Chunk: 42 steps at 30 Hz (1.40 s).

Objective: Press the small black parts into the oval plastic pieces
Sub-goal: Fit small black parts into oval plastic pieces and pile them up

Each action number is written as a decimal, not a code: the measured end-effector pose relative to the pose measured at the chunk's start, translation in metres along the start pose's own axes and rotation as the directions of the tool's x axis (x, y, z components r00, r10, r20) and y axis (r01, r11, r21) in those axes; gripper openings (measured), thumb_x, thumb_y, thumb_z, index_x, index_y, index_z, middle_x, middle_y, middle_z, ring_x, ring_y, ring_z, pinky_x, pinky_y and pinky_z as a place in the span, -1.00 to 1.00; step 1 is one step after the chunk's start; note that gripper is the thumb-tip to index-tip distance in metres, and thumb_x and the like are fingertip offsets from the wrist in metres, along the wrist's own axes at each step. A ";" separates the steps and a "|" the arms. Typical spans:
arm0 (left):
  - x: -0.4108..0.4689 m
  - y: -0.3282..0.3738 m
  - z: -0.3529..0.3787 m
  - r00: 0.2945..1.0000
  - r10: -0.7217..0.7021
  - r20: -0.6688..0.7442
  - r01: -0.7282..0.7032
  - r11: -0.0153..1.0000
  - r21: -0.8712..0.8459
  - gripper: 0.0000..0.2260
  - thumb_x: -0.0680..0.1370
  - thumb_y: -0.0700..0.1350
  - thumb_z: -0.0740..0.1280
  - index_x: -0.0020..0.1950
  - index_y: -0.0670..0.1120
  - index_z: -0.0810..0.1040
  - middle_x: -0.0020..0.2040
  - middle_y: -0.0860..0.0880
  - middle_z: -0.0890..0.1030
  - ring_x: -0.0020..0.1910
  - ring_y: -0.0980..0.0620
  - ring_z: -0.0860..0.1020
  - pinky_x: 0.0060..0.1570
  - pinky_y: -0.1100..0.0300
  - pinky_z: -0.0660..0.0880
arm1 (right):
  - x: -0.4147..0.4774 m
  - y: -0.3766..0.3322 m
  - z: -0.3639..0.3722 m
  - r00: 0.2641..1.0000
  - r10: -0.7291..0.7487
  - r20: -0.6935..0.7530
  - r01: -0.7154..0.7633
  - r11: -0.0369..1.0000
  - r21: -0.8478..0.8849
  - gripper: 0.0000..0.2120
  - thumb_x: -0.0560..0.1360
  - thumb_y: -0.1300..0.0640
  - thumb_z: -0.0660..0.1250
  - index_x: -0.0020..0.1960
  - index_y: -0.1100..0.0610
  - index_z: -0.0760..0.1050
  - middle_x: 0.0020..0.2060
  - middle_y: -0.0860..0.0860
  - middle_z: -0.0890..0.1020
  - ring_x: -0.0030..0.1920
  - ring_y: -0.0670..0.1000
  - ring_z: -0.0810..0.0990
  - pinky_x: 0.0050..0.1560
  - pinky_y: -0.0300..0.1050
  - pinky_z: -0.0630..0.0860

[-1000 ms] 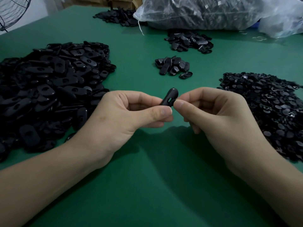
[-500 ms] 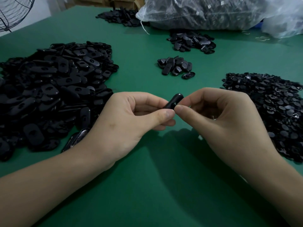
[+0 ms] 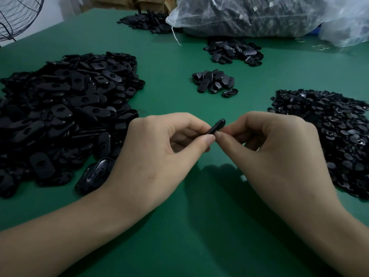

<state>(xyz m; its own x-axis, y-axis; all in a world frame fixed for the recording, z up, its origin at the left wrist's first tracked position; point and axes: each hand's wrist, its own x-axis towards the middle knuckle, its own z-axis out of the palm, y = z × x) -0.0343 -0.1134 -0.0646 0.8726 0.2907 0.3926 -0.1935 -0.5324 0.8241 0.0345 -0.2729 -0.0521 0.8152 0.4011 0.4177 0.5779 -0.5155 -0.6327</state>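
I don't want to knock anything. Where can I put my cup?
Bare green table lies between the left forearm and right forearm, and in the lane between the big oval-piece pile and the small middle heap. Crowded: the right pile of small parts and the bags at the back.

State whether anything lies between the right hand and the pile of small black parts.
Nothing visible does: the pile of small black parts lies beside the right hand on the green table. That hand and the left hand pinch an oval plastic piece.
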 end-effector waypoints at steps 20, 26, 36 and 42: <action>0.009 -0.010 -0.001 0.993 -0.075 -0.091 0.073 0.997 -0.024 -0.96 0.51 -0.14 0.51 -0.11 0.00 0.72 -0.26 0.10 0.73 -0.24 0.13 0.72 -0.11 0.16 0.66 | -0.014 -0.018 0.009 0.956 -0.065 0.287 0.100 0.989 -0.110 -0.64 0.56 -0.02 0.12 0.33 -0.12 0.46 -0.23 -0.08 0.67 -0.23 0.11 0.63 -0.19 0.06 0.57; 0.012 -0.011 -0.004 0.990 -0.080 -0.114 0.070 0.993 -0.091 -0.97 0.51 -0.13 0.50 -0.13 -0.04 0.70 -0.25 0.00 0.73 -0.23 -0.03 0.73 -0.17 -0.02 0.68 | -0.015 -0.013 0.008 0.968 -0.134 0.212 0.142 0.990 -0.023 -0.66 0.55 -0.03 0.18 0.27 -0.14 0.55 -0.27 -0.09 0.69 -0.34 -0.01 0.61 -0.29 0.05 0.55; 0.007 -0.001 -0.004 0.982 0.141 -0.128 -0.149 0.987 -0.053 -0.94 0.52 -0.20 0.47 -0.08 -0.04 0.67 -0.22 0.03 0.73 -0.21 0.03 0.72 -0.12 0.23 0.62 | -0.001 -0.005 0.009 0.871 0.187 0.455 -0.490 0.400 0.774 -0.82 0.45 0.12 0.38 0.01 0.17 0.56 -0.32 0.09 0.62 -0.51 0.02 0.43 -0.48 -0.16 0.40; 0.007 0.000 -0.004 0.966 0.234 -0.110 -0.232 0.972 0.033 -0.90 0.54 -0.18 0.45 -0.06 0.03 0.66 -0.20 0.17 0.72 -0.14 0.13 0.71 -0.09 0.16 0.60 | 0.001 -0.003 0.010 0.857 0.088 0.508 -0.512 0.246 0.823 -0.89 0.40 0.18 0.42 -0.10 0.15 0.55 -0.30 0.05 0.61 -0.51 -0.05 0.40 -0.48 -0.21 0.39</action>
<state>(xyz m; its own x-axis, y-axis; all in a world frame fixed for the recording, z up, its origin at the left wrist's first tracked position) -0.0302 -0.1083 -0.0607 0.7481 0.2436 0.6172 -0.3756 -0.6114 0.6965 0.0337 -0.2638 -0.0562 0.7299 0.6830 -0.0285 -0.3074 0.2907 -0.9061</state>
